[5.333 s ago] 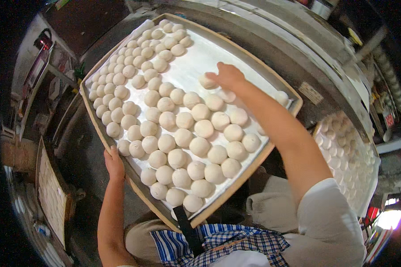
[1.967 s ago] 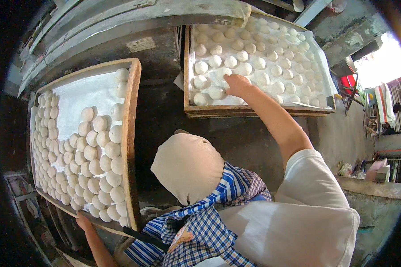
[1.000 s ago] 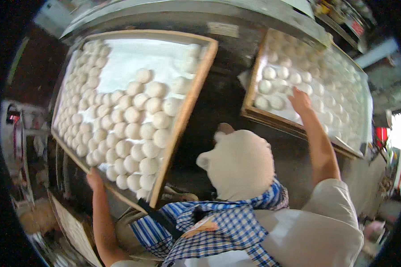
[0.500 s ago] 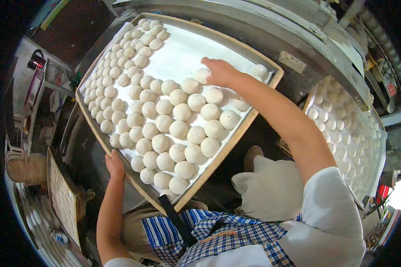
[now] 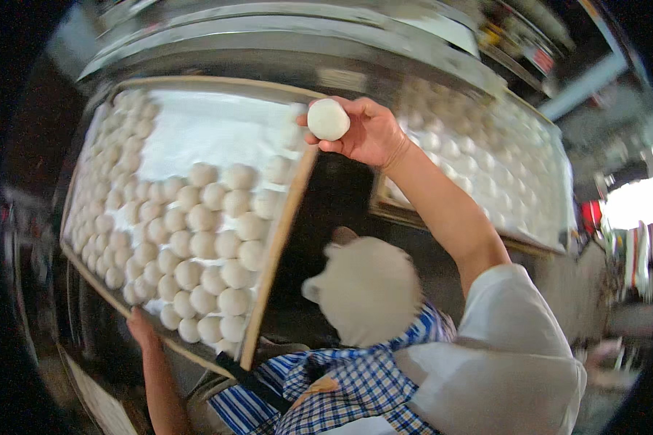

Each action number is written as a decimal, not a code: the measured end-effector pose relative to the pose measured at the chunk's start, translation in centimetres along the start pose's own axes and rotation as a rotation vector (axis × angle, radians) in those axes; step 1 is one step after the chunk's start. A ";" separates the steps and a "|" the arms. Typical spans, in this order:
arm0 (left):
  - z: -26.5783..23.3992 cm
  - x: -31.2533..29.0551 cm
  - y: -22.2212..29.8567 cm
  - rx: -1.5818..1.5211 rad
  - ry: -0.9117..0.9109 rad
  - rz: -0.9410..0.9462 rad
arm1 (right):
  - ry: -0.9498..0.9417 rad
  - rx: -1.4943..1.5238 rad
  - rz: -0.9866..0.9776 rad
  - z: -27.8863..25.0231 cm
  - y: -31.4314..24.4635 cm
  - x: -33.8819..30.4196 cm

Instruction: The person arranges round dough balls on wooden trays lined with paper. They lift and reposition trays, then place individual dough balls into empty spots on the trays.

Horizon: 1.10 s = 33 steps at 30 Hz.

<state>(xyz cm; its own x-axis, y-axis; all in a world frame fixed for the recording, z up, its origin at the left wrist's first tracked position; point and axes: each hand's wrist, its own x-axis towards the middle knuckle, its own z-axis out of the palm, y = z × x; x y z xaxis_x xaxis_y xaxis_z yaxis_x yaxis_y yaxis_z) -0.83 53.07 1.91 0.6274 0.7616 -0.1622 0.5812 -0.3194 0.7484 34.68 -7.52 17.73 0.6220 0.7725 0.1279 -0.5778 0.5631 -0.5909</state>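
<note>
My right hand is raised at the right edge of the wooden tray, fingers curled round a white dough-like ball. The ball's smooth round face is turned up. Rows of similar balls fill the left and near parts of the tray, resting on a white lining. That lining shows at the far middle. My left hand grips the tray's near-left rim; its fingertips are hidden beneath the rim. The tray sits tilted on my left.
A second tray with many pale balls stands to the right, beyond a dark gap. Above runs a long grey ledge. A black strap reaches from the first tray's near corner toward my checked apron. My knee is below the gap.
My right hand has lifted a ball from the first tray and moved it to the tray's right edge. The view has swung right, bringing the second tray closer to centre. My left hand stays on the rim.
</note>
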 end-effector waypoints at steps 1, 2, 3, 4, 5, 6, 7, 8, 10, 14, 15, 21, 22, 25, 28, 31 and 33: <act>2.3 -0.5 1.4 0.037 0.019 0.030 | 0.089 -0.132 0.020 -1.1 -1.7 -3.6; 2.8 -2.0 3.0 -0.086 -0.005 0.019 | 0.193 -0.233 -0.013 -1.2 -2.8 -7.3; 4.3 -4.3 6.1 -0.191 0.095 -0.033 | 0.278 -0.341 -0.066 -1.7 -4.2 -11.4; 1.0 -1.1 1.7 -0.012 0.052 -0.141 | 0.312 -0.444 -0.109 -1.6 -5.6 -14.0; 0.3 0.2 0.0 0.154 -0.032 0.014 | 0.370 -0.460 -0.173 -1.1 -6.5 -17.6; -0.5 1.4 -1.1 0.311 -0.089 0.185 | 0.421 -0.626 -0.200 -0.5 -7.2 -20.3; 0.6 1.5 -1.2 0.468 0.008 0.158 | 0.483 -0.797 -0.215 0.2 -7.8 -22.8; -0.2 2.3 -2.1 0.529 -0.031 0.260 | 0.531 -0.951 -0.226 0.8 -8.0 -24.6; -1.1 3.5 -3.2 0.487 -0.056 0.236 | 0.516 -1.035 -0.290 1.9 -7.4 -26.2; -1.5 5.5 -2.4 0.187 -0.073 0.041 | 0.470 -1.151 -0.377 2.2 -5.8 -27.3; -0.2 4.6 -1.7 0.083 -0.021 -0.058 | 0.471 -1.150 -0.366 2.4 -5.4 -27.5; -0.4 2.4 0.7 0.150 0.015 -0.016 | 0.468 -0.986 -0.450 2.3 -4.4 -27.9; -1.4 2.8 0.6 0.246 -0.020 0.040 | 0.467 -0.895 -0.509 0.8 -5.0 -29.0; -3.2 3.3 -0.3 0.526 -0.128 0.192 | 0.909 -0.295 -0.799 -1.3 -7.7 -33.5; 0.7 1.5 0.9 0.333 0.021 0.023 | 1.170 -0.683 -0.725 -3.8 -10.9 -39.2; -1.5 2.6 0.9 0.181 0.038 -0.081 | 1.423 -1.273 -0.164 -7.3 -11.1 -39.0; 1.8 1.0 1.5 0.179 0.028 -0.019 | 1.371 -1.726 0.223 -7.5 -10.3 -37.4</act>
<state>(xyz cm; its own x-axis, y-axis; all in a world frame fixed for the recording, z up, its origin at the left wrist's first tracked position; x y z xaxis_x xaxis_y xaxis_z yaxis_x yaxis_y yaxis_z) 1.62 52.31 1.73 0.6021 0.7831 -0.1552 0.6773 -0.3981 0.6187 21.37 -44.39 13.03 0.9578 -0.2850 -0.0375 -0.2605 -0.8053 -0.5326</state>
